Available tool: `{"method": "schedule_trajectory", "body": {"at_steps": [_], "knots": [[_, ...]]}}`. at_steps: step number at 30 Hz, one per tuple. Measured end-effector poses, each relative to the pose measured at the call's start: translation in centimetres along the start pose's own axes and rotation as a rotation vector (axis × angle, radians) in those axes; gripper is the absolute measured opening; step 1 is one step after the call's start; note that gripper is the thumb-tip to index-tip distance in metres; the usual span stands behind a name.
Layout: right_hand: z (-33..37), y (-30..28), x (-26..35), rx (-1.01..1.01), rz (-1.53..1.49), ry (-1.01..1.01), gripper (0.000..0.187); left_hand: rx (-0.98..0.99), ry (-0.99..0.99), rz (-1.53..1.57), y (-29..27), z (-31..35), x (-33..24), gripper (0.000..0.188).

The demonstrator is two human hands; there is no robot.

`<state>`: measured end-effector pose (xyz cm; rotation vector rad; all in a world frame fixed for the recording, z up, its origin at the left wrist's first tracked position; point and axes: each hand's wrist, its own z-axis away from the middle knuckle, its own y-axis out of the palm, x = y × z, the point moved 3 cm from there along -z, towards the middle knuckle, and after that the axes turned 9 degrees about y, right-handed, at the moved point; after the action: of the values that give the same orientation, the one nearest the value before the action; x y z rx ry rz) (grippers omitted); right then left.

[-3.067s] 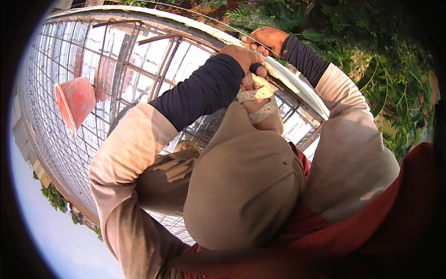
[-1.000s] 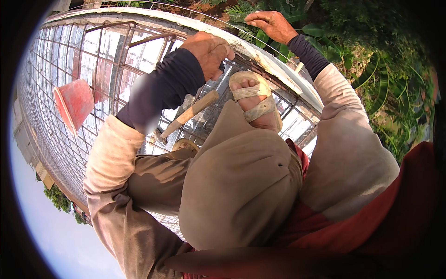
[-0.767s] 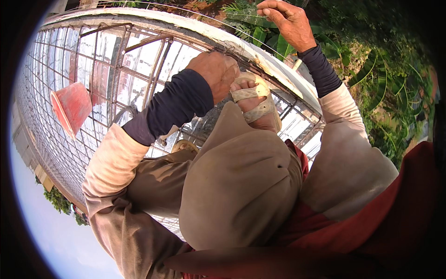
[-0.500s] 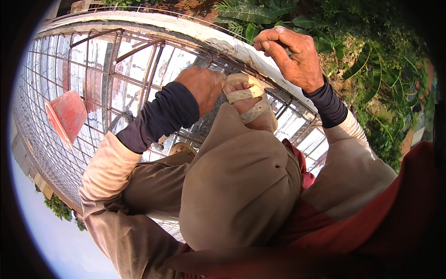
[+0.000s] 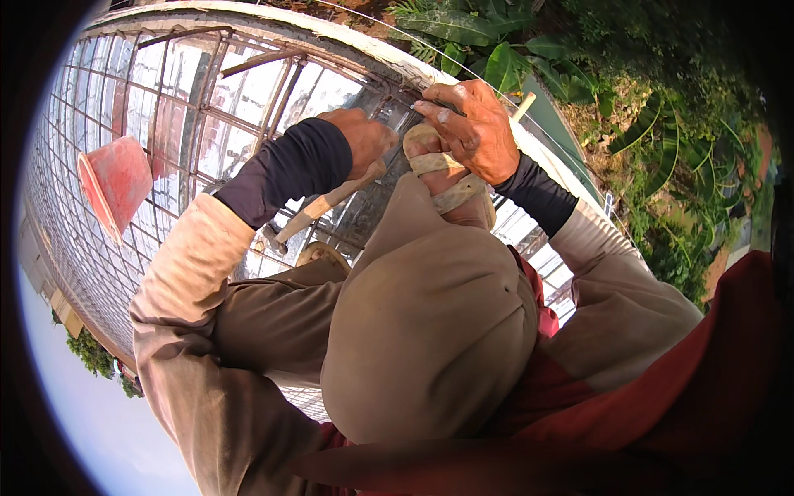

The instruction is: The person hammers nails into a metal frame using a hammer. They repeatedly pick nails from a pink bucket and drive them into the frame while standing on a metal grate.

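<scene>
I squat on a grid of steel rebar (image 5: 248, 91) laid over pale sheeting. My left hand (image 5: 364, 139) is shut on a wooden-handled tool (image 5: 318, 207); its handle slants down-left to a dark metal end near my shin. My right hand (image 5: 467, 128) lies just right of it, fingers curled over a bar at the curved edge of the grid, directly above my sandalled foot (image 5: 447, 178). A pale stick end (image 5: 523, 103) shows behind the right hand. My bent knee (image 5: 430, 306) hides the mesh below.
A red bucket (image 5: 116, 182) stands on the mesh to the left. A pale curved concrete rim (image 5: 314, 29) borders the grid at the top. Beyond it are broad-leaved plants (image 5: 496, 58) and green ground far below on the right.
My right hand has come down from over the plants onto the bar beside my foot. My left hand, tool in it, has shifted slightly down and right.
</scene>
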<state>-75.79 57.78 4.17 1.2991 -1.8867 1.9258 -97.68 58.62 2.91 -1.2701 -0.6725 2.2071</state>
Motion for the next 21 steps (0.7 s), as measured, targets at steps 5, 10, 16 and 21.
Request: {"method": "schedule_trajectory", "body": {"at_steps": [5,10,16,21], "knots": [[-0.6,0.4,0.5,0.014,0.017,-0.098,0.038,-0.226,0.04,0.395,0.5,0.8,0.2,0.027],[-0.3,0.4,-0.3,-0.116,0.032,0.135,0.031,-0.297,0.067,0.929,-1.9,1.6,-1.7,0.033],[-2.1,0.3,-1.5,-0.012,0.058,0.019,0.029,-0.423,0.141,1.001,-3.1,0.9,-1.7,0.038],[-3.5,-0.3,-2.5,0.076,0.031,-0.109,0.031,-0.403,0.139,0.96,-4.2,1.1,-2.0,0.037]]}}
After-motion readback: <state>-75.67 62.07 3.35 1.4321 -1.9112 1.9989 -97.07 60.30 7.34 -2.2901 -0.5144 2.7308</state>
